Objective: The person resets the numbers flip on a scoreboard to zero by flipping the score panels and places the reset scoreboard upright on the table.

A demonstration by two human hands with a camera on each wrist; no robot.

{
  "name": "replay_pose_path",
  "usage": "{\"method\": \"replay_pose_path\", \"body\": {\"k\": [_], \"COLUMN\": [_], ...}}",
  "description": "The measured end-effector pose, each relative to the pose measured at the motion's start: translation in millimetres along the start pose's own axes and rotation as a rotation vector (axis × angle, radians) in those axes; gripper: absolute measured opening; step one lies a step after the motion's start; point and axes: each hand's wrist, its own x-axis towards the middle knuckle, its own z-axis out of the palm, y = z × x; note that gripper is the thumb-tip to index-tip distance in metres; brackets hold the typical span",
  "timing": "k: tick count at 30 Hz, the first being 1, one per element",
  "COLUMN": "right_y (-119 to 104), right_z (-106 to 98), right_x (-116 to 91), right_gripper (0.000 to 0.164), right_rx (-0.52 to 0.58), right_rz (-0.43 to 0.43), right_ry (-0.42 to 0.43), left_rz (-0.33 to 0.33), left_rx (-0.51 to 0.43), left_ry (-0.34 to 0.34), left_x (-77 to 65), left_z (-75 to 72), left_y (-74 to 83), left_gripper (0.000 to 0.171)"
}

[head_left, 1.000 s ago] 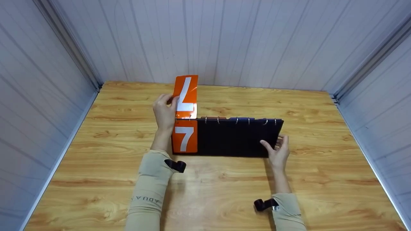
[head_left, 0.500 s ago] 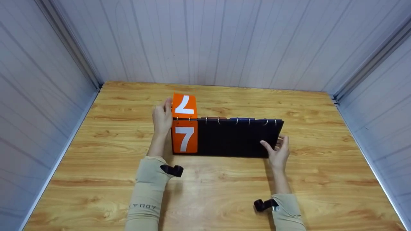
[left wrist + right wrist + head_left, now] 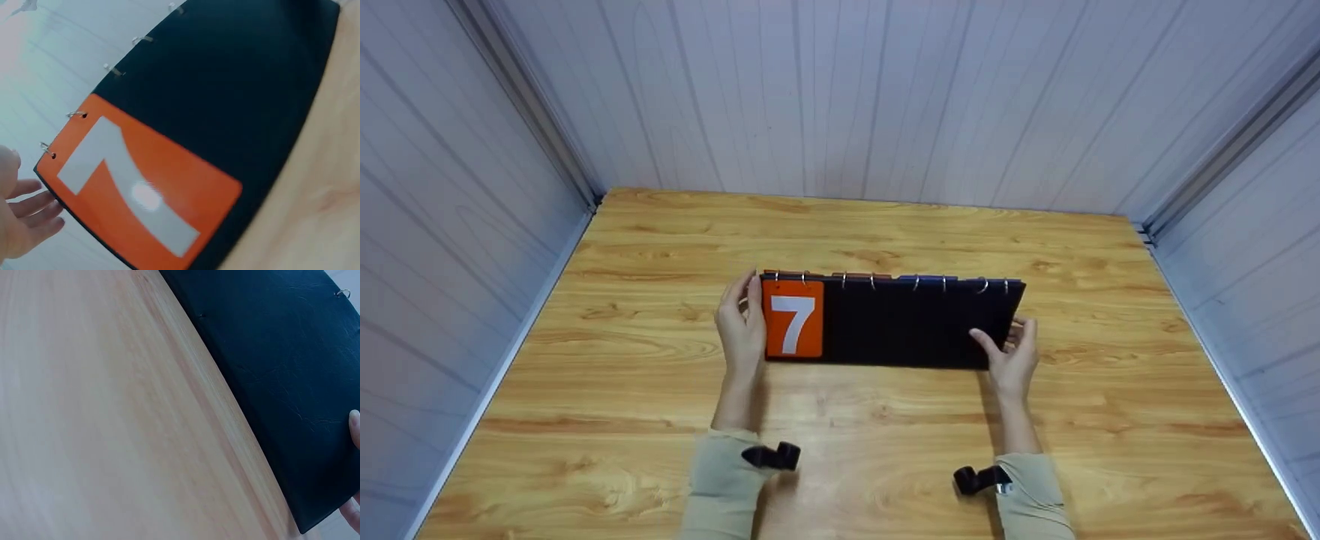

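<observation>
A black flip scoreboard (image 3: 900,322) stands on the table, its top edge lined with metal rings. At its left end hangs an orange number card (image 3: 814,330) with a white 7, also large in the left wrist view. My left hand (image 3: 741,322) is beside the left edge, fingers extended and partly behind it, with the thumb off the card. On the right end, my right hand (image 3: 1011,364) grips the board, thumb on the front face and fingers behind. The right wrist view shows the black cover (image 3: 275,371) and only a thumb tip and fingertips.
The wood-grain table (image 3: 877,435) extends around the board. A pale panel wall (image 3: 840,97) rises behind it, with more panels left and right. Edges of orange and blue cards (image 3: 928,278) peek over the board's top.
An orange card with a 7 has flipped over the rings to the back, away from my left hand. That hand has come down to the board's left edge. The right hand stays put.
</observation>
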Motion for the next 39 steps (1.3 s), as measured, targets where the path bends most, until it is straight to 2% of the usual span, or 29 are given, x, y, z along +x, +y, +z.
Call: {"method": "replay_pose_path", "body": {"k": [4, 8, 12, 16, 21, 27, 32, 39], "right_y": [4, -2, -4, 3, 0, 0, 1, 0], "right_z": [1, -1, -1, 1, -1, -1, 0, -2], "right_x": [0, -3, -3, -2, -2, -2, -2, -1], "right_gripper": [0.055, 0.054, 0.054, 0.053, 0.053, 0.053, 0.054, 0.054], "right_rx": [-0.024, -0.016, -0.01, -0.025, -0.014, -0.009, -0.009, 0.006], "right_rz": [-0.013, -0.015, -0.014, -0.006, -0.006, -0.013, -0.007, 0.008], "right_ry": [0.009, 0.006, 0.013, 0.019, 0.011, 0.011, 0.019, -0.003], "left_rz": [-0.005, -0.069, -0.146, -0.182, -0.135, -0.105, -0.103, -0.023], "left_rx": [-0.038, -0.08, -0.096, -0.104, -0.081, 0.012, 0.094, 0.124], "left_ry": [0.066, 0.079, 0.062, 0.063, 0.102, 0.123, 0.102, 0.04], "left_x": [-19.9, -35.1, -44.1, -48.1, -47.1, -43.5, -42.6, -45.6], "left_z": [-1.4, -1.9, 1.6, 5.3, 5.7, -1.2, -8.2, -15.5], "left_y": [-6.0, -9.4, -12.9, -16.6, -19.0, -16.0, -10.1, 4.0], "left_gripper": [0.026, 0.026, 0.029, 0.031, 0.028, 0.021, 0.02, 0.019]}}
